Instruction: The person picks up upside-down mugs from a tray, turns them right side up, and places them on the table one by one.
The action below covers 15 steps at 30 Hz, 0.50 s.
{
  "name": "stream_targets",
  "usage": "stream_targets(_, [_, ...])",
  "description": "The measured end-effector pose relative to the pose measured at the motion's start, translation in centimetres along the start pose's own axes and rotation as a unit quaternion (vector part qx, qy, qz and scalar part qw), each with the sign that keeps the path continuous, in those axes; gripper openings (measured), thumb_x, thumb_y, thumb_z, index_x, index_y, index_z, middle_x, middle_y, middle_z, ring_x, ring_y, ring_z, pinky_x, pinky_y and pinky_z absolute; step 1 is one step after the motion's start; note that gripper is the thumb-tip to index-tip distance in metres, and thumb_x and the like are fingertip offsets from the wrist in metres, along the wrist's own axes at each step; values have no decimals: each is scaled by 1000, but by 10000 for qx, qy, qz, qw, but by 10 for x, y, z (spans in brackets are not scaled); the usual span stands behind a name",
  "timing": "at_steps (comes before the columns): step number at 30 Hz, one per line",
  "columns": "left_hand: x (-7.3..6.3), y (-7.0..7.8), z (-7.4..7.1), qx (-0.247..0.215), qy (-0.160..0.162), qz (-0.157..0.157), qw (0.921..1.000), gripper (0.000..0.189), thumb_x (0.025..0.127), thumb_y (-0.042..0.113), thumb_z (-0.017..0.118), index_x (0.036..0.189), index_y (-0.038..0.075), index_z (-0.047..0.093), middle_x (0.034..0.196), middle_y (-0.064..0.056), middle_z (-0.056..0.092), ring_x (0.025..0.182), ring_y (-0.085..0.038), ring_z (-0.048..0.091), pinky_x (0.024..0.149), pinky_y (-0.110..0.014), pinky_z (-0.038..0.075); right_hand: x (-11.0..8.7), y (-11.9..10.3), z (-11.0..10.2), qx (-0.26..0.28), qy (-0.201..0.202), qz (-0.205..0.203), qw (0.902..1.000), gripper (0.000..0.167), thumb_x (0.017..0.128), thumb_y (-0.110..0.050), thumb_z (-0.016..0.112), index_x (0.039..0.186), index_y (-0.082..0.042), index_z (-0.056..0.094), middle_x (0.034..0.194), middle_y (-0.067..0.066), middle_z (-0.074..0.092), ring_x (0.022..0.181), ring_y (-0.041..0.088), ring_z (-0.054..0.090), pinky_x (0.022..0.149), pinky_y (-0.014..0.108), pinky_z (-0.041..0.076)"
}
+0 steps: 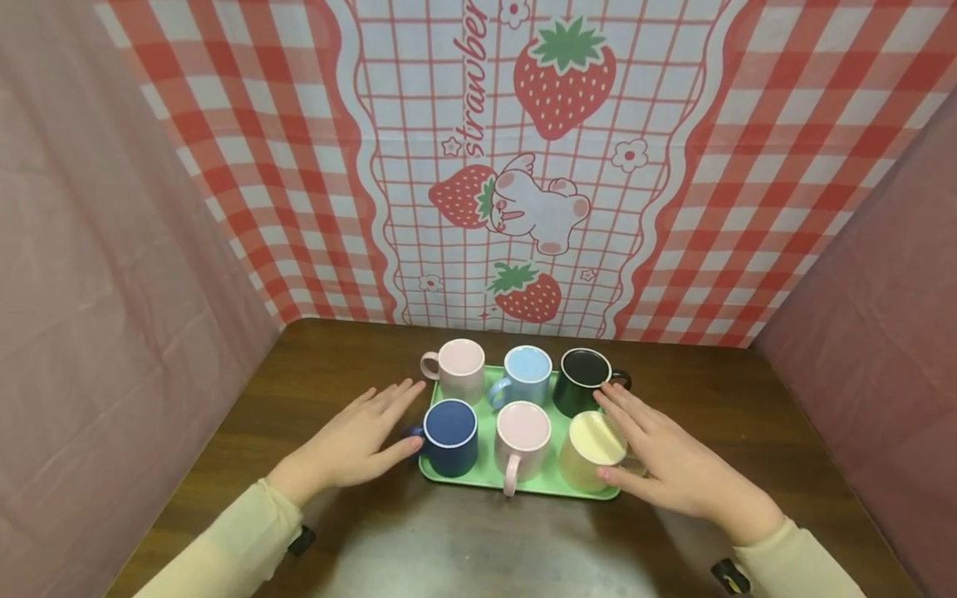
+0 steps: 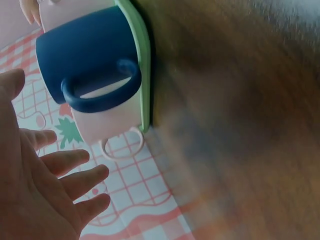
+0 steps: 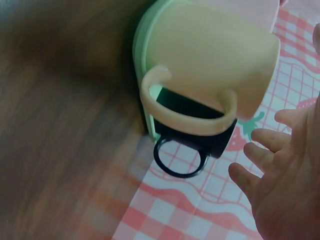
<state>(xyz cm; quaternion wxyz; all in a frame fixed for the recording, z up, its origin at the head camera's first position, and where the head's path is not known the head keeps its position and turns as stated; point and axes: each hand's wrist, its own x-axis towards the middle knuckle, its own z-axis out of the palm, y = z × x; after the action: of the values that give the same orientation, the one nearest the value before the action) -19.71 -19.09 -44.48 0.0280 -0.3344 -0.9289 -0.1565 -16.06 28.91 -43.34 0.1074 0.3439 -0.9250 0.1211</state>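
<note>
Mugs [image 1: 527, 440], all six that I can see, stand upright on the green tray [image 1: 486, 444] between my left hand [image 1: 359, 440] and my right hand [image 1: 669, 457], so putting them there looks done, with none left over, and both hands are loose, fingers out, holding nothing.

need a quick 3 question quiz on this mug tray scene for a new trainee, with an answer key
1. Count: how many mugs stand on the green tray?
2. True or false: the left hand is gripping a mug.
3. Name it: in the head view, which mug stands in the middle of the nearer row?

Key:
1. Six, in two rows of three.
2. False; the left hand is open, with no fingers round a mug.
3. The pink mug.
</note>
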Motion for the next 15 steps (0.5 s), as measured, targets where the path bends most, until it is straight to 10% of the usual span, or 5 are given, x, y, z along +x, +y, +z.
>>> stream_targets(9, [-1, 3, 15, 89, 336, 402, 9986, 77, 108, 44, 68, 164, -1, 42, 159, -22, 57, 145, -36, 58, 118, -68, 42, 4, -6, 14, 125, 56, -49, 9999, 86, 103, -49, 75, 165, -1, 42, 169, 23, 43, 154, 47, 42, 126, 13, 2])
stream_targets(15, [-2, 6, 20, 193, 643, 501, 9965, 68, 105, 35, 74, 156, -4, 52, 140, -20, 71, 126, -34, 71, 110, -66, 51, 3, -9, 21, -46, -79, 4, 10000, 78, 108, -44, 69, 166, 0, 41, 170, 22, 42, 153, 42, 45, 121, 51, 42])
